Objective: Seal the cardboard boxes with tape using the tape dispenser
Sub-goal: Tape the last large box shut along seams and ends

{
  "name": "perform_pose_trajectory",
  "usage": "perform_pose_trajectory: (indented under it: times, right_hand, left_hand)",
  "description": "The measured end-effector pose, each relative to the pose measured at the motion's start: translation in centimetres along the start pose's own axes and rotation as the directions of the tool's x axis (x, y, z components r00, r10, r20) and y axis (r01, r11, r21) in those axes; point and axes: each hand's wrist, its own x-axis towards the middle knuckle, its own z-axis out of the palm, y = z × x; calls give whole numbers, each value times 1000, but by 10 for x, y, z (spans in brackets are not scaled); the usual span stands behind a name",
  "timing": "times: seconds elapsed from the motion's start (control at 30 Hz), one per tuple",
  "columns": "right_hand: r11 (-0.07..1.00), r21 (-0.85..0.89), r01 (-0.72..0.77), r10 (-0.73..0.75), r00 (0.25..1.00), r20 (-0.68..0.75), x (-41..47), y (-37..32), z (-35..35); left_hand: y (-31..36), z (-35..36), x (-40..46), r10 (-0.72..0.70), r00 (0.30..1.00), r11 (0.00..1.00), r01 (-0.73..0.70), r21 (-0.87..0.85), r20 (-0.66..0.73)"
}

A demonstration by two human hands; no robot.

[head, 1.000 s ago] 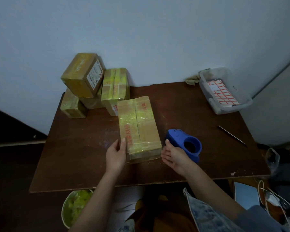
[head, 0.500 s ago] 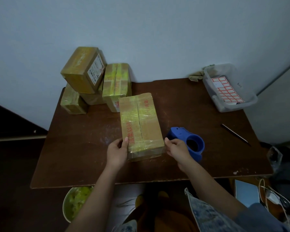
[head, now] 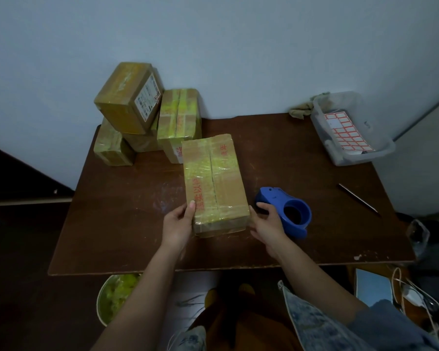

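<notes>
Lying lengthwise near the middle of the table (head: 142, 224), the taped box (head: 214, 183) is held at its near end: the left hand (head: 178, 225) is curled round the left corner, thumb on top, and the right hand (head: 265, 225) is pressed against the right side with fingers loosely bent. The blue tape dispenser (head: 287, 211) is seen just beside that hand. A stiff, light carton is judged likely, its glossy tape slippery; the bare cardboard edges are best gripped.
</notes>
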Motion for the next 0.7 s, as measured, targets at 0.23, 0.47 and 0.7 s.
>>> perform_pose_trajectory:
  times: [0.23,0.47,0.7]
  right_hand:
    - [830,-397,391,-400,914,65,-10,-18,12]
    - [806,-471,358,-396,918,21,-18,-14,49]
    - [699,-525,486,-523,848,89,-14,-8,33]
  left_hand:
    - [1,3,-1,156,988,962,-155,224,12]
    - [-7,16,-1,65,996,978,-51,202,-62]
    - [-19,13,-3,219,972,909,-174,380,-79]
